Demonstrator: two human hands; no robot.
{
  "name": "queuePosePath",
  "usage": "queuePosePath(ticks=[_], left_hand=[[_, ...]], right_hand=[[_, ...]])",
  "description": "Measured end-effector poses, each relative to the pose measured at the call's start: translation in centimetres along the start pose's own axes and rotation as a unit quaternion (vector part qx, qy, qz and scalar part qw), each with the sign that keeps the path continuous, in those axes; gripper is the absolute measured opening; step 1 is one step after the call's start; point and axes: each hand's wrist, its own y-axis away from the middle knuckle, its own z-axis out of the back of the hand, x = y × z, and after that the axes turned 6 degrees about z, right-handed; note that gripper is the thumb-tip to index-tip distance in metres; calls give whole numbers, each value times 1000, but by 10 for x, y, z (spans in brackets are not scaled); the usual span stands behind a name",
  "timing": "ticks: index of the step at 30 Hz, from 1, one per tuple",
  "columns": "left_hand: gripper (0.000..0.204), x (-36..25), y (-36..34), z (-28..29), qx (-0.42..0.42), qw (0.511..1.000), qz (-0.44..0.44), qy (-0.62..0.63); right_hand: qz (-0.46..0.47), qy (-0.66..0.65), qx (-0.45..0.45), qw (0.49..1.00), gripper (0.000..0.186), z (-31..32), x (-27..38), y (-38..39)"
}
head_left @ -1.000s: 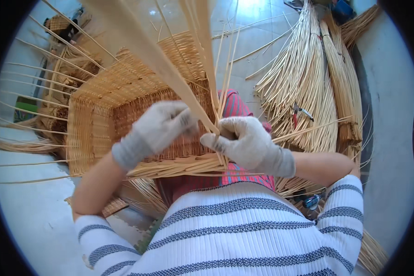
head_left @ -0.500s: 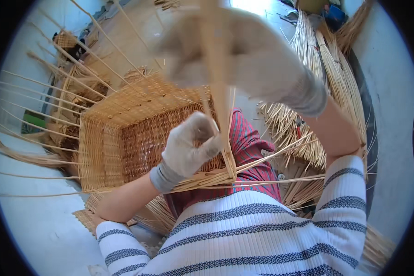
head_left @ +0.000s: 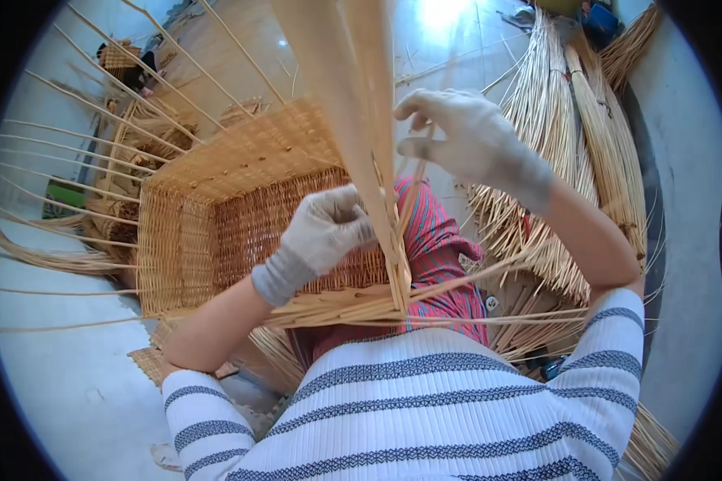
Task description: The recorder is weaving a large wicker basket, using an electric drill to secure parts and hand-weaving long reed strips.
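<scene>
A rectangular woven wicker basket [head_left: 176, 264] lies across my lap, its open side toward me. Long pale wicker strands [head_left: 367, 120] rise from its near right corner close to the camera. My left hand [head_left: 325, 228], in a whitish glove, is closed on these strands just above the rim, its fingertips partly hidden behind them. To the right and higher, my gloved right hand [head_left: 469, 144] pinches a single thin strand [head_left: 413, 192] that runs up from the same corner. Other loose strands stick out rightward from the corner.
Thin stakes [head_left: 80, 168] fan out from the basket's far and left edges. Tall bundles of wicker [head_left: 598, 136] lean along the right wall, with more cut wicker [head_left: 529, 232] below them. A green box [head_left: 62, 196] stands at the left.
My right hand has moved down and right from over the upright strands, now with a thin strand in its fingers. The upright strands lean further left; my left hand has barely moved.
</scene>
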Motion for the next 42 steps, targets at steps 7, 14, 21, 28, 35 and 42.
queuePosePath(ticks=[7, 14, 21, 28, 35, 42], left_hand=[[72, -15, 35, -12, 45, 997, 38, -40], [73, -18, 44, -26, 37, 992, 80, -89], [71, -17, 38, -28, 38, 994, 76, -72], [73, -8, 41, -25, 40, 993, 35, -107], [60, -1, 24, -8, 31, 993, -8, -113], [47, -2, -5, 9, 45, 978, -155, -136]], right_hand=[[-139, -330, 472, 806, 28, 20, -6, 95], [-163, -590, 537, 580, 26, -64, -32, 120], [-65, -298, 280, 910, 52, -79, -30, 107], [-205, -423, 250, 846, 51, -89, -35, 95], [3, -628, -48, 776, 22, -23, -50, 19], [314, -443, 0, 840, 23, -21, 11, -38]])
